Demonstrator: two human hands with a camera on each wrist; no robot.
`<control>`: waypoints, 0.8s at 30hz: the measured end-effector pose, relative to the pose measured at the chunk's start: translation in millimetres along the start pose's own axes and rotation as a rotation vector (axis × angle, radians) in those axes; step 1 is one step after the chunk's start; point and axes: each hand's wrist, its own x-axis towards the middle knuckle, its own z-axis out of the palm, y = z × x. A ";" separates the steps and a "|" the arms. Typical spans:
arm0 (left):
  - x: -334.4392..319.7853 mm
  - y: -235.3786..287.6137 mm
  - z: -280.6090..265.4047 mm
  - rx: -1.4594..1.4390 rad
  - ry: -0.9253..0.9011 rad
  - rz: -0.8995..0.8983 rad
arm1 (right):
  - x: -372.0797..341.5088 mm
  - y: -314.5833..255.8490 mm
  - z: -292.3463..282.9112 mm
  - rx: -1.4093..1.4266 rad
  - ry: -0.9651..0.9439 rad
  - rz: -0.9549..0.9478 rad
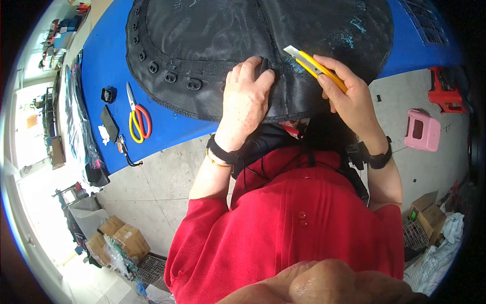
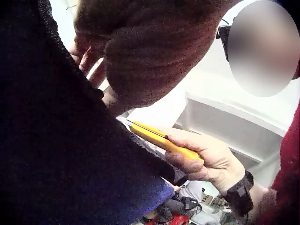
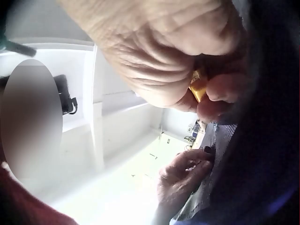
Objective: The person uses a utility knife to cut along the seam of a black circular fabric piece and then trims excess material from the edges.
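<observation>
A yellow utility knife [image 1: 319, 70] with its blade [image 1: 291, 50] out is gripped in my right hand [image 1: 349, 93]. The blade tip points up and left, over the black mesh cover [image 1: 223, 38]. On the cover's near part, my left hand [image 1: 247, 96] pinches a small dark piece [image 1: 265, 65] between thumb and fingers; its kind cannot be told. Several black plastic clips [image 1: 194, 84] line the cover's left border, and teal thread bits [image 1: 349, 40] lie on its right half. In the left wrist view the knife [image 2: 154, 136] is close beside the left hand [image 2: 150, 56].
Under the cover is a blue table [image 1: 162, 134]. Red-and-yellow-handled scissors [image 1: 136, 119], a black clip [image 1: 108, 95] and small tools [image 1: 121, 144] lie to the left. A pink stool [image 1: 422, 130] and a red plastic item [image 1: 445, 91] stand on the floor at right; cardboard boxes [image 1: 126, 238] stand lower left.
</observation>
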 end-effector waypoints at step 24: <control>11.1 -18.3 -0.4 -0.321 -0.023 -0.212 | 28.7 30.6 -18.7 0.296 -0.127 0.171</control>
